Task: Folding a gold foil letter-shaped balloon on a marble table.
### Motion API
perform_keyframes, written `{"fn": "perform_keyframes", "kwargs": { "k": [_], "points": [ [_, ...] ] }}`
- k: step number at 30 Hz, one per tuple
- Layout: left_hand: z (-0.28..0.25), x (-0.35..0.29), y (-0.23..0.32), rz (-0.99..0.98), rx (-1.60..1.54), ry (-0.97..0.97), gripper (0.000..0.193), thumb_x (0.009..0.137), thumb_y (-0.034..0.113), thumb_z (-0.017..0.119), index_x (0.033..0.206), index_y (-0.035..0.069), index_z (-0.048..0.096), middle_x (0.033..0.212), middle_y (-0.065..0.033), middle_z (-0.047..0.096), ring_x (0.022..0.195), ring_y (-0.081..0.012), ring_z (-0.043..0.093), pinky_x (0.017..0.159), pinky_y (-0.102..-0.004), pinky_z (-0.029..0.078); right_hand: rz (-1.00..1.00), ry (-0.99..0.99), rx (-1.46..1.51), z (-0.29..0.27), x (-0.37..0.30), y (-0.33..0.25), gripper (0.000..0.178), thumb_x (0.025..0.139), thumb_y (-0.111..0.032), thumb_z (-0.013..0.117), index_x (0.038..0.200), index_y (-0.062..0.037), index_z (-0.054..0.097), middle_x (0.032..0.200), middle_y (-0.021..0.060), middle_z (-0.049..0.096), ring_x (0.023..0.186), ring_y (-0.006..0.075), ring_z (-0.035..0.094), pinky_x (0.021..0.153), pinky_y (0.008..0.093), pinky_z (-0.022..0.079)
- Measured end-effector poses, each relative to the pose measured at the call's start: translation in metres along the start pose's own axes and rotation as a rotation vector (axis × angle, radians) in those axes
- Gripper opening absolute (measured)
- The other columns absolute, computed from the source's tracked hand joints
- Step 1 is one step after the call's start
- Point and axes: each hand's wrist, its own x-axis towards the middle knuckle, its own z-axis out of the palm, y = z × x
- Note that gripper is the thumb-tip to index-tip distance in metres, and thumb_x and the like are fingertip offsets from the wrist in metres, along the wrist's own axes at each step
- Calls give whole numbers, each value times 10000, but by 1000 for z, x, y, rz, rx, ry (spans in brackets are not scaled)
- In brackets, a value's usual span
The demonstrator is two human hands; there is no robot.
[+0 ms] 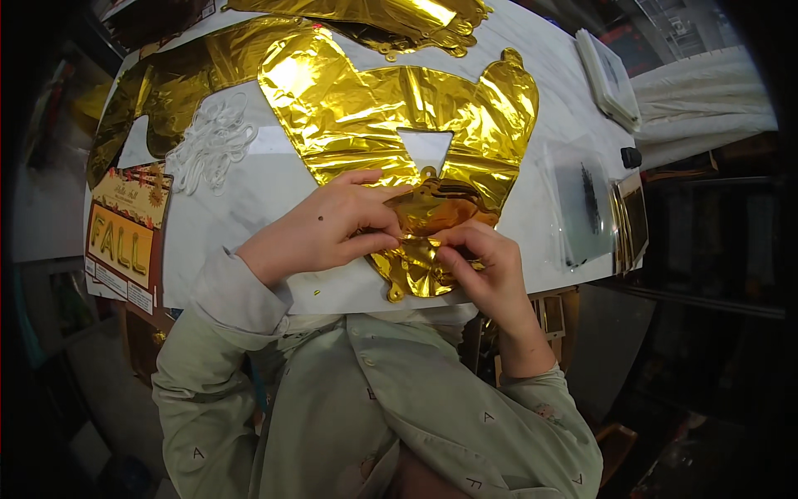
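Note:
A flat gold foil letter balloon (pixel 357 104), shaped like an A with a small triangular hole, lies on the white table in front of me. Its near end is bunched and folded at the table's front edge. My left hand (pixel 345 223) pinches the foil there between thumb and forefinger, the other fingers resting over the balloon. Close beside it, my right hand (pixel 482 262) pinches the same crumpled part from the right. Small round tabs stick out along the balloon's rim. What lies exactly between the fingertips is partly hidden.
A tangle of white string (pixel 214 141) lies left of the balloon, near a printed package card (pixel 125 241). More gold foil balloons (pixel 391 25) lie at the back and far left. Clear plastic sheets (pixel 582 200) and a white tray-like stack (pixel 607 79) sit at right.

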Motion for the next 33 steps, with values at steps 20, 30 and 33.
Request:
{"fn": "perform_keyframes", "kwargs": {
  "k": [20, 30, 33],
  "points": [
    [-7, 5, 17, -216, -194, 85, 191, 1011, 176, 589, 1139, 50, 525, 1101, -114, 610, 1058, -323, 599, 925, -418, 465, -343, 65, -436, -11, -31, 17, 206, 803, -5, 774, 989, -74, 720, 908, 89, 691, 781, 242, 630, 700, 372, 468],
    [-1, 4, 10, -63, -63, 115, 354, 861, 108, 725, 1132, 57, 504, 1101, -120, 599, 1070, -351, 592, 922, -428, 473, -62, 196, -250, -13, 2, 22, 77, 960, 21, 630, 1025, 1, 666, 715, 72, 624, 585, 133, 566, 574, 263, 456],
    [0, 3, 11, -66, -88, 142, 312, 890, 71, 686, 1144, 56, 506, 1119, -122, 602, 1084, -353, 596, 928, -428, 474, -68, 261, -254, -16, 1, 26, 100, 929, -12, 702, 1025, -7, 672, 707, 47, 626, 580, 135, 560, 561, 255, 441]
  ]
}}
